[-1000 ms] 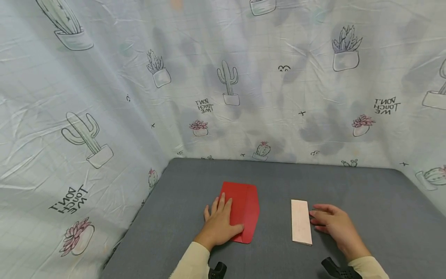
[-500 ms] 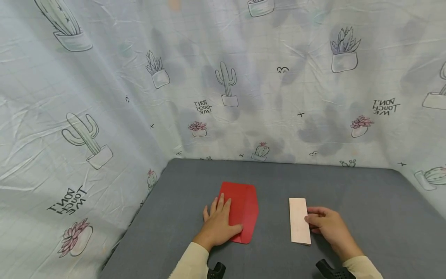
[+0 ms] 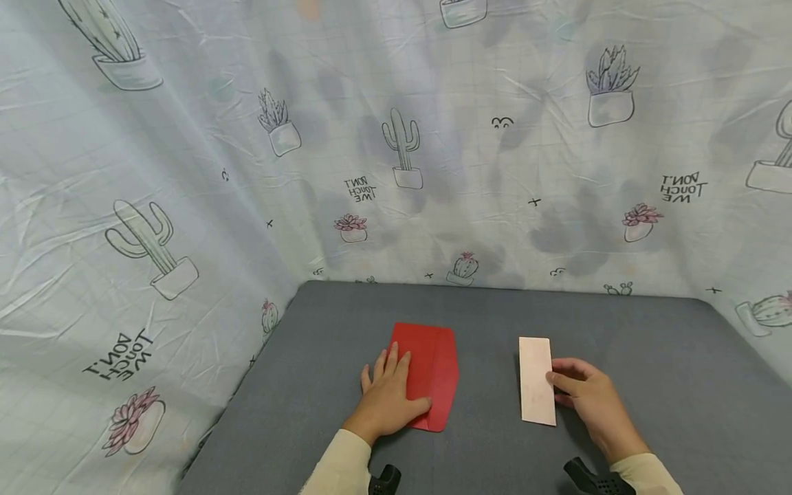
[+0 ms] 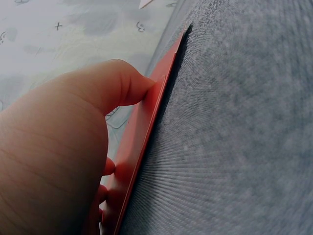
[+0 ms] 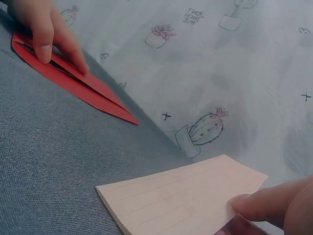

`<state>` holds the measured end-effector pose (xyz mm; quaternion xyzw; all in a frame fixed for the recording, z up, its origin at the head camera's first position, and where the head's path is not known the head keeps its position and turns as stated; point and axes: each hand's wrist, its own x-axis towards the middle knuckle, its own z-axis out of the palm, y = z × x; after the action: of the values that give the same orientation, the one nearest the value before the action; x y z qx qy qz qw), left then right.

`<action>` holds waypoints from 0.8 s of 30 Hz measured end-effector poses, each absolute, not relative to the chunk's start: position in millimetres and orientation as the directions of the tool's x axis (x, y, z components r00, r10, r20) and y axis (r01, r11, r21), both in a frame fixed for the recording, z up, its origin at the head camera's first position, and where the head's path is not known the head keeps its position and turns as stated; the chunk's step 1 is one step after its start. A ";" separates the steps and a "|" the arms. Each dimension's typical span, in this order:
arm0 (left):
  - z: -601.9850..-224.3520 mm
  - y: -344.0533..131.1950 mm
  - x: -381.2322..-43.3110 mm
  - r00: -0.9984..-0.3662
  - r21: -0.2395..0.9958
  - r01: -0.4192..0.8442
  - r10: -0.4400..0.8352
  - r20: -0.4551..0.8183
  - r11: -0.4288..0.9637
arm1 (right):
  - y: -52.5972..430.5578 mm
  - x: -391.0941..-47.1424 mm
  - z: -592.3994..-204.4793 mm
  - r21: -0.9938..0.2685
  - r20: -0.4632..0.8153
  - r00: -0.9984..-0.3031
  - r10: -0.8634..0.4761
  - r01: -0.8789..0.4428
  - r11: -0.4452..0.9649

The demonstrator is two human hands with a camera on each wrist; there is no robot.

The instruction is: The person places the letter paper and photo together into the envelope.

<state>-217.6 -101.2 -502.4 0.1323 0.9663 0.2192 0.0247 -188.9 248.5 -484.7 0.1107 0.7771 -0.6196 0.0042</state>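
Observation:
A red envelope (image 3: 427,347) lies on the grey table with its flap unfolded to the right. My left hand (image 3: 385,404) rests on it, fingers spread and straight, thumb on the lower part near the flap. In the left wrist view that thumb presses on the red paper (image 4: 139,127). The envelope's mouth shows as a dark slit in the right wrist view. My right hand (image 3: 590,402) pinches the right edge of a folded pale pink sheet of letter paper (image 3: 535,381), printed with dotted lines. The sheet (image 5: 181,196) is tilted, with its shadow on the table below.
The grey cloth-covered table (image 3: 476,316) ends at a white curtain (image 3: 458,137) printed with cacti, which hangs behind it and down the left side. A black wrist strap (image 3: 385,480) shows on the left wrist, another (image 3: 594,478) on the right.
My right hand has moved from beside the folded letter paper to pinching its edge, and the paper has come up off the table, slightly away from me. The left hand has stayed on the envelope.

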 end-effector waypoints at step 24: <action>-503.0 -101.3 -218.6 -0.964 0.432 0.243 0.267 0.007 0.868 | 246.0 -189.9 -488.0 -0.988 -0.145 -0.983 0.110 0.149 0.037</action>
<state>-218.6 -101.3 -503.0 0.1320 0.9662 0.2200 0.0263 -189.9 246.0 -488.0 0.0900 0.7200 -0.6880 0.0144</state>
